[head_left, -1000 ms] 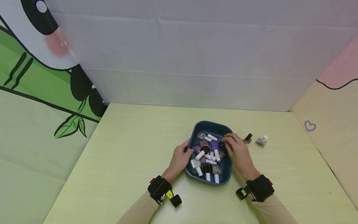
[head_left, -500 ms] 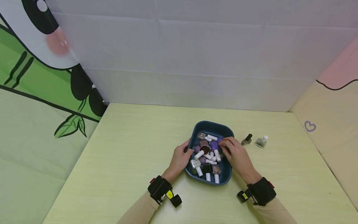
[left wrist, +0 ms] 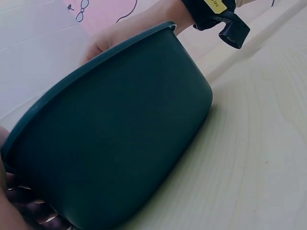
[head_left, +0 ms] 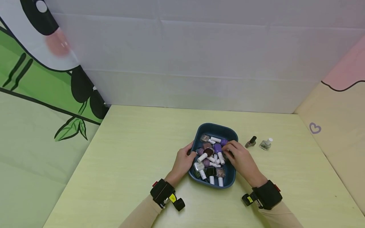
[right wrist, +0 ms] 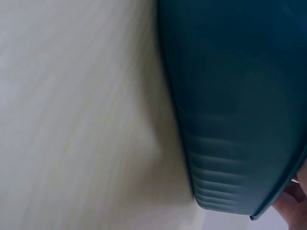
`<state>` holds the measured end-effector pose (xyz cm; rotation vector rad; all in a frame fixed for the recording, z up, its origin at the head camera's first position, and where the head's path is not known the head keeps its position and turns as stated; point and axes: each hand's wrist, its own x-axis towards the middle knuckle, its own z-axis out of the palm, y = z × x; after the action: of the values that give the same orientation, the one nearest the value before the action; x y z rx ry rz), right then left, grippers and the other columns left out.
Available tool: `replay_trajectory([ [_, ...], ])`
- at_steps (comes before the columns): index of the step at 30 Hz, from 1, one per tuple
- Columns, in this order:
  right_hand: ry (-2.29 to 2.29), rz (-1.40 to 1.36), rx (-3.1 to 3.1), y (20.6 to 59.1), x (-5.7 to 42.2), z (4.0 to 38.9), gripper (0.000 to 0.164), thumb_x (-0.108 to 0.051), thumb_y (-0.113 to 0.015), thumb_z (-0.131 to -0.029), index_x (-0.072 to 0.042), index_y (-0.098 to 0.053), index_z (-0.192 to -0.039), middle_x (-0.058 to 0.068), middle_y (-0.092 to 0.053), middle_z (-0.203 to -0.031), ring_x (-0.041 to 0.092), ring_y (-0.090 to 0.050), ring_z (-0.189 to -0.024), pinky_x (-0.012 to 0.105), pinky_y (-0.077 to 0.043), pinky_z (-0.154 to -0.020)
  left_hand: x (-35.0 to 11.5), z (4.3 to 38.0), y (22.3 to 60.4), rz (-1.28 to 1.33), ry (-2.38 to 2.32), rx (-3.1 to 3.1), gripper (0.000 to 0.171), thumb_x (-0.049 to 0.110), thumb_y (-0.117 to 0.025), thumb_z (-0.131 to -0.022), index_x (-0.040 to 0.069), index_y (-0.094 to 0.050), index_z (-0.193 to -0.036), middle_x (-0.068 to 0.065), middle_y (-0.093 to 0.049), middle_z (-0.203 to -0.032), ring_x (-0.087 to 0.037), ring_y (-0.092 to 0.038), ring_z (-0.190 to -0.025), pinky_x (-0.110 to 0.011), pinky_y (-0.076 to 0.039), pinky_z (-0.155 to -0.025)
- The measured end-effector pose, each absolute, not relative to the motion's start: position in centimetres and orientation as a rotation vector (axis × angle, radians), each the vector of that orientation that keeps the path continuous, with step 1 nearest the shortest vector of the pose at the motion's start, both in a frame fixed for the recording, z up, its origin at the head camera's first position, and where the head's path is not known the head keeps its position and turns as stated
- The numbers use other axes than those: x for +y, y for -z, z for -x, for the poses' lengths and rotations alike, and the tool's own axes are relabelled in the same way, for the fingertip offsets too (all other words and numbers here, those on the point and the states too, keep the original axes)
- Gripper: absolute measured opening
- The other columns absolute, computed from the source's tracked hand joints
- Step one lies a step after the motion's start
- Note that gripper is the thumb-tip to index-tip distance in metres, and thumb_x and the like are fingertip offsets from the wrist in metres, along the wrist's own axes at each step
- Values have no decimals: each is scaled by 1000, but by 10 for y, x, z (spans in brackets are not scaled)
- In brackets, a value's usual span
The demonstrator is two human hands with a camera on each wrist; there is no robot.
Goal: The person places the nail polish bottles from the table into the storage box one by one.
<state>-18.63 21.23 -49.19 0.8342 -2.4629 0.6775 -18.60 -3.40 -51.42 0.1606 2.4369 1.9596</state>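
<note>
A dark blue plastic basin (head_left: 212, 183) stands on the table, filled with small nail polish bottles (head_left: 217, 148), many with white caps. My left hand (head_left: 183, 162) grips its left side, thumb over the rim and fingers against the outer wall. Over the right rim reaches my right hand (head_left: 240, 160), fingers bent down among the bottles; whether they pinch one is hidden. In the left wrist view the basin's outer wall (left wrist: 120, 120) covers most of the picture. The right wrist view shows the basin's ribbed side (right wrist: 220, 158), with the fingertips out of sight.
Two more nail polish bottles are on the table right of the basin: a dark-capped one (head_left: 251, 142) lying tilted, and a clear one with a white cap (head_left: 266, 144). A pale cloth wall (head_left: 182, 63) rises behind the table (head_left: 137, 142).
My right hand has shifted slightly down and toward me inside the basin, uncovering a purple bottle near the far right corner. The left hand and basin stay put.
</note>
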Motion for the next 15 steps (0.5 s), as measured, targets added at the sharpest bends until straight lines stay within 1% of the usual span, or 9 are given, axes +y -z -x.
replay_trajectory([
  [15,-727,-833,-2463,495,214,187,21,9,-80,-82,-3,-72,-97,7,-65,-103,22,-65,-96,38,-58,-77,-34,186,514,-158,-1968,2416,52,1,-53,-96,1,-53,-148,-20,-59,-144,-30,-54,-136,-50,-44,-111],
])
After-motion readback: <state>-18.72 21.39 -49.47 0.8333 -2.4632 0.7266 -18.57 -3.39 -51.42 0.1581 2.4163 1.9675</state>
